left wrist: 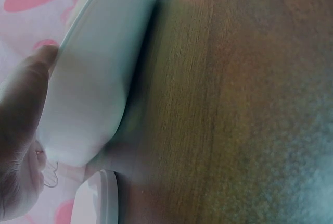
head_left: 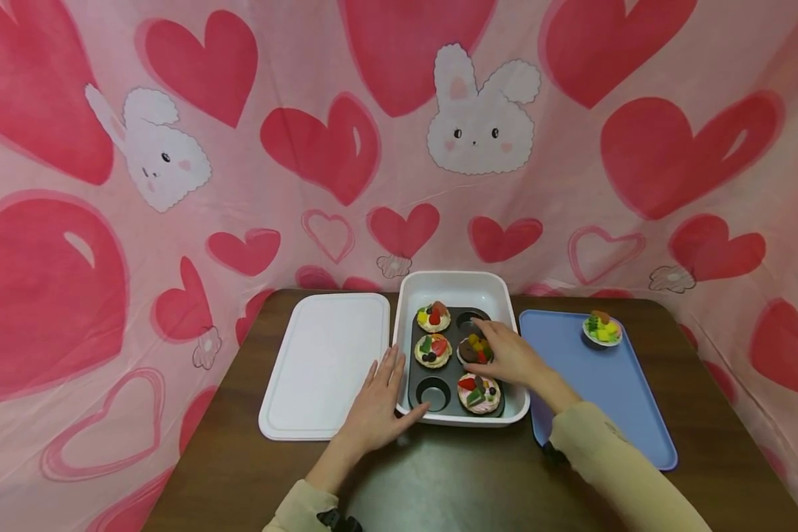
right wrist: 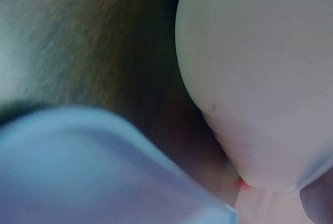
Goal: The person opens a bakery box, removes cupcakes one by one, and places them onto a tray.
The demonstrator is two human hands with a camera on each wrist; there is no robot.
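Inside one six-cup pan (head_left: 434, 397) are four tarts (head_left: 433, 351).

Bin (head_left: 452, 288) white; pan (head_left: 434, 395) inside dk grey. Cake (head_left: 472, 350) at pan's 3 o'clock: brown w/ red & yellow bits. Board (head_left: 326, 362) at bin's 9 white, tray (head_left: 598, 391) at 3 lt blue. Cloth (head_left: 399, 185) at 12: pink w/ red hearts, white bunnies.

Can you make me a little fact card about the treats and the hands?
Left hand: touching the white tub's rim
Right hand: thumb and fingers around a dark-topped treat
Muffin tin: inside the tub, four treats in it, counting that one
Cups without treats: front-left, back-right
Blue tray: on the right, one treat near its far right corner
White board: left of the tub
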